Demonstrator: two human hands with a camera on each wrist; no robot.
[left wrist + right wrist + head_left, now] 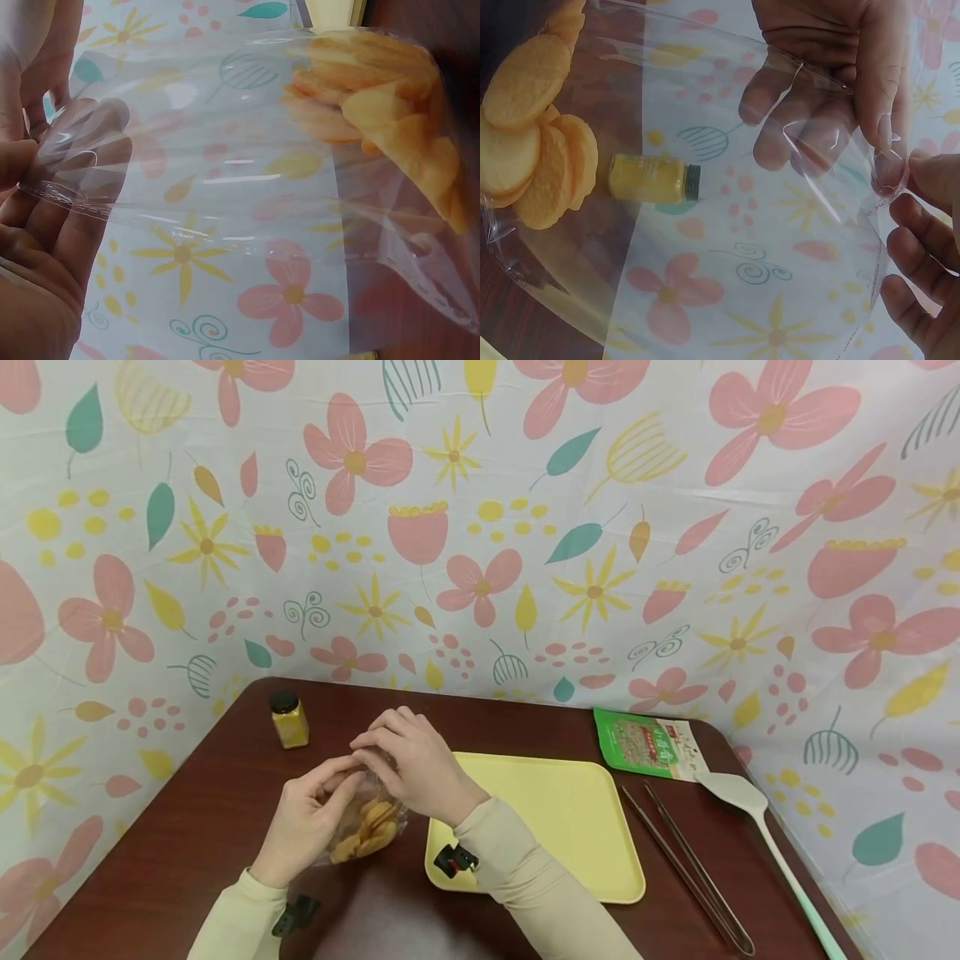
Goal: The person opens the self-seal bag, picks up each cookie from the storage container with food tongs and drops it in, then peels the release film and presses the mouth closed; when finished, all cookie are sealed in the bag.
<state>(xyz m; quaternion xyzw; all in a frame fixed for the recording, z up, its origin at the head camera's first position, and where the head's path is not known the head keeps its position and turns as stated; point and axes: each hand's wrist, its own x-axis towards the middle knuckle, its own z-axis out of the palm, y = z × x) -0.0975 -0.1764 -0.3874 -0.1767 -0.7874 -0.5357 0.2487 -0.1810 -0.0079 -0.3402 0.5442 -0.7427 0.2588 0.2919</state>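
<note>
A clear plastic bag (240, 176) hangs between my hands, with several round yellow-orange slices (375, 827) gathered at its bottom. They look like thin biscuits or dried slices; the exact kind is unclear. My left hand (309, 814) pinches the bag's upper edge between thumb and fingers. On the other side of that edge, my right hand (422, 767) pinches the film too, its fingertips close to the left ones. The right wrist view shows the thumbs and fingers of both hands meeting at the bag's top edge. Whether the mouth is parted cannot be told.
A small jar of yellow contents with a black lid (291, 727) stands at the back left. Right of the hands lies a pale yellow tray (540, 827), partly under the right forearm. Beyond it are a green pouch (637, 745), metal tongs (686, 868) and a white spatula (738, 789).
</note>
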